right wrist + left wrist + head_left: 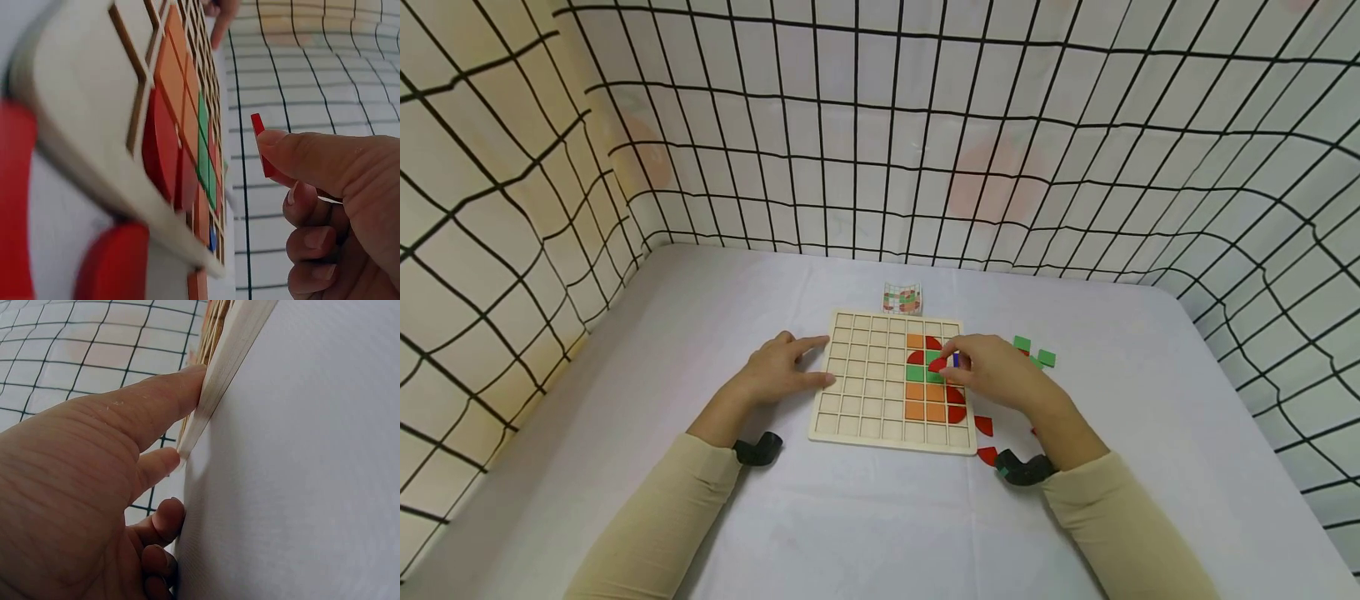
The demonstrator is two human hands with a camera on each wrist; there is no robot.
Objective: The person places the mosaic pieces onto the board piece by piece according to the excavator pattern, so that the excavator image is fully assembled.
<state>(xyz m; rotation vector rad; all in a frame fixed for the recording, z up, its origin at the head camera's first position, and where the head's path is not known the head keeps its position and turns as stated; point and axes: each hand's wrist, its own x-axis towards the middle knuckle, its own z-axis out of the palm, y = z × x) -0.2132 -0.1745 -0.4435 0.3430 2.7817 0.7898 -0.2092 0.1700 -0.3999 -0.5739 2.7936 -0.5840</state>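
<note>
A pale wooden grid board (865,375) lies on the white-covered table, its right part holding orange squares (915,400), green squares (916,373) and red rounded pieces (956,404). At the board's left edge, my left hand (775,369) rests with thumb and index finger stretched against the rim; in the left wrist view its other fingers (165,519) curl loosely near the cloth. My right hand (1000,371) pinches a small red quarter-circle tile (257,125) between thumb and index finger, raised over the board's right side. A blue piece (956,360) shows beside those fingers.
Behind the board stands a small pattern card (902,298). Loose green tiles (1047,358) lie right of the right hand, and red tiles (984,426) lie by the board's lower right corner. White walls with black netting (891,125) enclose the back and sides.
</note>
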